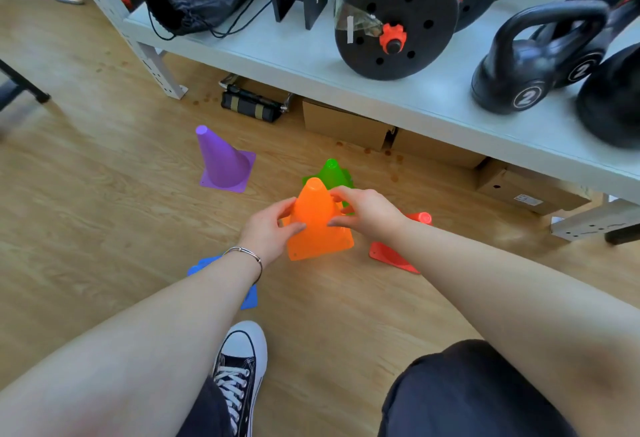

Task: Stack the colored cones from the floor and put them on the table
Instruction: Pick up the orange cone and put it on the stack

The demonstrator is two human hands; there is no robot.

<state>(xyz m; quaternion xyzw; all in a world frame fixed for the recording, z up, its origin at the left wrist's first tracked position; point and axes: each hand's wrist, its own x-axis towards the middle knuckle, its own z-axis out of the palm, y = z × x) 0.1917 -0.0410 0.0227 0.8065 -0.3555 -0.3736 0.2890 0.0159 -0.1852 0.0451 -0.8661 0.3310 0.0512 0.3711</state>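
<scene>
Both hands, left [268, 228] and right [367, 213], clamp orange cone [317, 225] over the floor | step: stacking | next, likely: seat it on green [332, 173], then purple [223, 162], red [394, 256], blue [249, 298] | counter [277, 52] awaits

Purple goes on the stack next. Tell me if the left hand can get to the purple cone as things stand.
Probably not yet: the left hand is gripping the orange cone. The purple cone stands unobstructed.
</scene>
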